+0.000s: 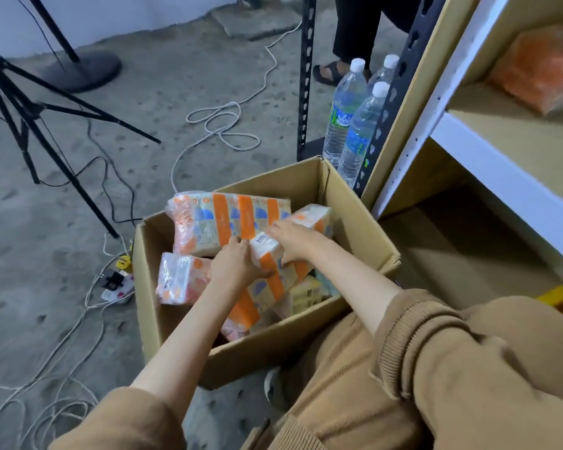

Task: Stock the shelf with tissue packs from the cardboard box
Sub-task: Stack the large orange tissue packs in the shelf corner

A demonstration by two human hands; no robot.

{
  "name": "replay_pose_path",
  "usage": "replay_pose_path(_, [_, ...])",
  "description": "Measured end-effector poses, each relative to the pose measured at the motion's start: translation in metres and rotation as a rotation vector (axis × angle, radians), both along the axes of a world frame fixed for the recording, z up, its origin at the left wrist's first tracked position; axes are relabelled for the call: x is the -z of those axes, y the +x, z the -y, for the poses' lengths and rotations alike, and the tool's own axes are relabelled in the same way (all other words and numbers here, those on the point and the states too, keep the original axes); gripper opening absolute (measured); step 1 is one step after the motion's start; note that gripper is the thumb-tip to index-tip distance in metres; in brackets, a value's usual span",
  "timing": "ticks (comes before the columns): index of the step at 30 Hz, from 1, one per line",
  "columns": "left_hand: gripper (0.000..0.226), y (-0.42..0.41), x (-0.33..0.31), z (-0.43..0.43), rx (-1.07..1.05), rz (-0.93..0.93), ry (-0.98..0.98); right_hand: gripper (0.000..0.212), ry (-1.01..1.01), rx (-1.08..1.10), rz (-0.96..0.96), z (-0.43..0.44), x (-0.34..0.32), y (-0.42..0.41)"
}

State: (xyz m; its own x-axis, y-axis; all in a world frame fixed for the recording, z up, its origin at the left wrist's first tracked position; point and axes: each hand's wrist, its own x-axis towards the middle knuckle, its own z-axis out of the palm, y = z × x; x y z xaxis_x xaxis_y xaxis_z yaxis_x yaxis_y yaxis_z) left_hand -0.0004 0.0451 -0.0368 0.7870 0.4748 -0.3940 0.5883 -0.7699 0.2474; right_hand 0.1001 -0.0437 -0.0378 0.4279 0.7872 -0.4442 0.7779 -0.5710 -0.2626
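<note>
An open cardboard box (355,219) stands on the floor in front of me, holding several orange-and-white tissue packs. My left hand (236,261) and my right hand (294,240) both grip one tissue pack (275,274) that lies tilted in the middle of the box. A long multi-pack (221,222) leans across the far side, and a smaller pack (179,277) rests at the box's left wall. The shelf (488,151) rises on the right; an orange tissue pack (543,69) sits on its upper board.
Three water bottles (355,131) stand behind the box beside a black slotted upright (306,76). White cables and a power strip (117,284) lie on the concrete floor at left. A tripod (30,118) stands far left. Another person's sandalled foot (330,73) shows at the top.
</note>
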Motion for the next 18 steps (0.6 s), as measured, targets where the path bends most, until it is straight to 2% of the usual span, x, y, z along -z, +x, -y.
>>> replay_pose_path(3, [0.080, 0.005, 0.007, -0.001, -0.022, -0.011, -0.010, 0.089, -0.049, -0.045, -0.032, -0.012, 0.009, 0.011])
replay_pose_path(5, [0.079, 0.005, 0.011, 0.001, -0.027, -0.011, 0.006, 0.090, -0.057, -0.062, -0.043, -0.014, 0.013, 0.016])
replay_pose_path(14, [0.045, -0.004, 0.000, 0.015, 0.046, 0.112, 0.097, 0.044, 0.084, -0.041, 0.112, 0.014, 0.004, 0.012])
replay_pose_path(18, [0.039, -0.009, -0.020, 0.025, 0.122, 0.145, 0.192, 0.038, 0.130, -0.004, 0.159, 0.028, -0.016, 0.002])
